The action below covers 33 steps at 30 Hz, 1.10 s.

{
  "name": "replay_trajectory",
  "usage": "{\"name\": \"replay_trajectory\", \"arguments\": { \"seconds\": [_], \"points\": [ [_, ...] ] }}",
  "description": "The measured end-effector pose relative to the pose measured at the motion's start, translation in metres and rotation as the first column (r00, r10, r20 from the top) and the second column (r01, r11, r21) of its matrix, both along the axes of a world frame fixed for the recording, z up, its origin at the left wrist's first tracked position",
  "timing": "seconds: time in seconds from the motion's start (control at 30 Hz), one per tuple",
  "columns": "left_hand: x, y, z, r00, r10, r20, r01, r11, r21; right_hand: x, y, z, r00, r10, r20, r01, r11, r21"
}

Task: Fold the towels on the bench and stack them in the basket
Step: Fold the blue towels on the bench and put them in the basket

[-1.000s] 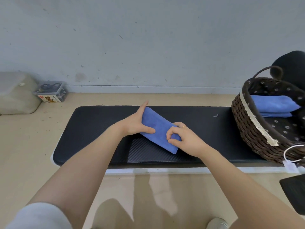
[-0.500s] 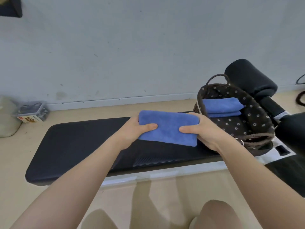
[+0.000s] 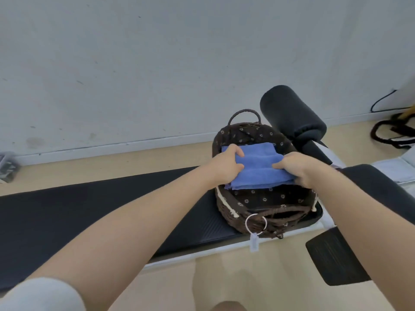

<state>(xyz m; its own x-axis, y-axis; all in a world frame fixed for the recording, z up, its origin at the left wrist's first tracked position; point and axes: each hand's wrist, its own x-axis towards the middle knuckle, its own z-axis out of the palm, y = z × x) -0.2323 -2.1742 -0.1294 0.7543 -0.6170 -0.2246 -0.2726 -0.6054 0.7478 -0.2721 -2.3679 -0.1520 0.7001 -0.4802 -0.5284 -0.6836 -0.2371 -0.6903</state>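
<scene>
A folded blue towel (image 3: 260,176) is held over the brown wicker basket (image 3: 226,205), which stands at the right end of the black bench (image 3: 89,212). My left hand (image 3: 226,164) grips the towel's left end and my right hand (image 3: 298,167) grips its right end. Behind it, inside the basket, lies another folded blue towel (image 3: 258,149), partly hidden by the one I hold. The basket has a dark flowered lining and a handle at each end.
A black padded roller (image 3: 292,115) rises behind the basket on the right. A black pad (image 3: 332,257) sits low at the right. Black cables (image 3: 395,131) lie on the floor at the far right. A small box (image 3: 9,164) rests by the wall at left.
Both hands lifted the folded blue towel off the bench and carried it right, over the basket. The view swung to the right with them.
</scene>
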Motion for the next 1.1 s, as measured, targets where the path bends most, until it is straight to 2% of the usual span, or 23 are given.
{"name": "replay_trajectory", "arguments": {
  "seconds": [0.07, 0.17, 0.23, 0.3, 0.37, 0.4, 0.43, 0.47, 0.5, 0.53, 0.57, 0.6, 0.63, 0.67, 0.7, 0.87, 0.93, 1.0, 1.03, 1.1],
  "points": [
    [0.009, -0.023, -0.009, 0.991, -0.096, 0.093, 0.07, 0.965, 0.252, 0.008, -0.001, -0.015, 0.999, 0.048, -0.024, -0.052, 0.972, -0.231],
    [0.012, -0.042, -0.019, 0.949, -0.226, 0.221, 0.071, 0.834, 0.547, 0.013, 0.001, -0.034, 0.996, 0.084, -0.028, -0.089, 0.939, -0.332],
    [0.01, -0.047, -0.028, 0.866, -0.28, 0.414, -0.04, 0.787, 0.616, 0.015, 0.003, -0.038, 0.994, 0.093, -0.063, -0.109, 0.93, -0.35],
    [0.012, -0.048, -0.036, 0.727, -0.359, 0.586, -0.085, 0.799, 0.595, 0.019, 0.002, -0.036, 0.991, 0.071, -0.114, -0.104, 0.944, -0.313],
    [0.02, -0.044, -0.045, 0.679, -0.431, 0.595, -0.009, 0.805, 0.594, 0.019, 0.003, -0.035, 0.986, 0.065, -0.155, -0.11, 0.947, -0.301],
    [0.024, -0.042, -0.048, 0.689, -0.474, 0.549, 0.034, 0.777, 0.629, 0.014, 0.006, -0.034, 0.976, 0.128, -0.178, -0.192, 0.889, -0.415],
    [0.027, -0.041, -0.05, 0.704, -0.505, 0.499, 0.059, 0.742, 0.668, 0.01, 0.006, -0.039, 0.961, 0.219, -0.171, -0.278, 0.716, -0.64],
    [0.031, -0.041, -0.052, 0.713, -0.518, 0.473, 0.062, 0.719, 0.693, 0.009, 0.007, -0.042, 0.932, 0.325, -0.161, -0.298, 0.435, -0.85],
    [0.034, -0.042, -0.054, 0.717, -0.512, 0.473, 0.052, 0.715, 0.697, 0.009, 0.009, -0.042, 0.886, 0.43, -0.173, -0.275, 0.188, -0.943],
    [0.035, -0.044, -0.055, 0.722, -0.494, 0.484, 0.04, 0.728, 0.684, 0.009, 0.01, -0.039, 0.821, 0.536, -0.196, -0.229, -0.005, -0.973],
    [0.036, -0.045, -0.055, 0.726, -0.473, 0.499, 0.033, 0.749, 0.662, 0.011, 0.009, -0.038, 0.738, 0.619, -0.268, -0.302, -0.052, -0.952],
    [0.036, -0.047, -0.055, 0.73, -0.462, 0.504, 0.033, 0.76, 0.649, 0.013, 0.006, -0.035, 0.674, 0.678, -0.294, -0.393, -0.008, -0.92],
    [0.035, -0.048, -0.054, 0.731, -0.464, 0.5, 0.036, 0.759, 0.65, 0.015, 0.002, -0.035, 0.653, 0.686, -0.32, -0.513, 0.09, -0.854],
    [0.035, -0.048, -0.054, 0.73, -0.471, 0.496, 0.034, 0.75, 0.661, 0.016, -0.002, -0.035, 0.656, 0.667, -0.354, -0.601, 0.177, -0.78],
    [0.034, -0.049, -0.055, 0.729, -0.478, 0.49, 0.029, 0.736, 0.676, 0.016, -0.006, -0.038, 0.66, 0.652, -0.373, -0.633, 0.214, -0.744],
    [0.031, -0.046, -0.05, 0.706, -0.588, 0.394, 0.082, 0.621, 0.78, 0.018, -0.002, -0.032, 0.655, 0.633, -0.413, -0.675, 0.243, -0.696],
    [0.028, -0.037, -0.041, 0.686, -0.624, 0.375, 0.119, 0.604, 0.788, 0.017, 0.006, -0.019, 0.651, 0.624, -0.431, -0.697, 0.269, -0.664],
    [0.021, -0.018, -0.029, 0.67, -0.627, 0.398, 0.161, 0.645, 0.747, 0.011, 0.022, -0.004, 0.694, 0.626, -0.355, -0.625, 0.279, -0.729],
    [0.016, -0.005, -0.024, 0.684, -0.594, 0.423, 0.18, 0.699, 0.692, 0.007, 0.035, 0.003, 0.717, 0.64, -0.277, -0.556, 0.286, -0.78],
    [0.006, 0.031, -0.014, 0.731, -0.445, 0.516, 0.153, 0.845, 0.512, -0.002, 0.069, 0.019, 0.695, 0.707, -0.13, -0.458, 0.296, -0.838]
  ]
}}
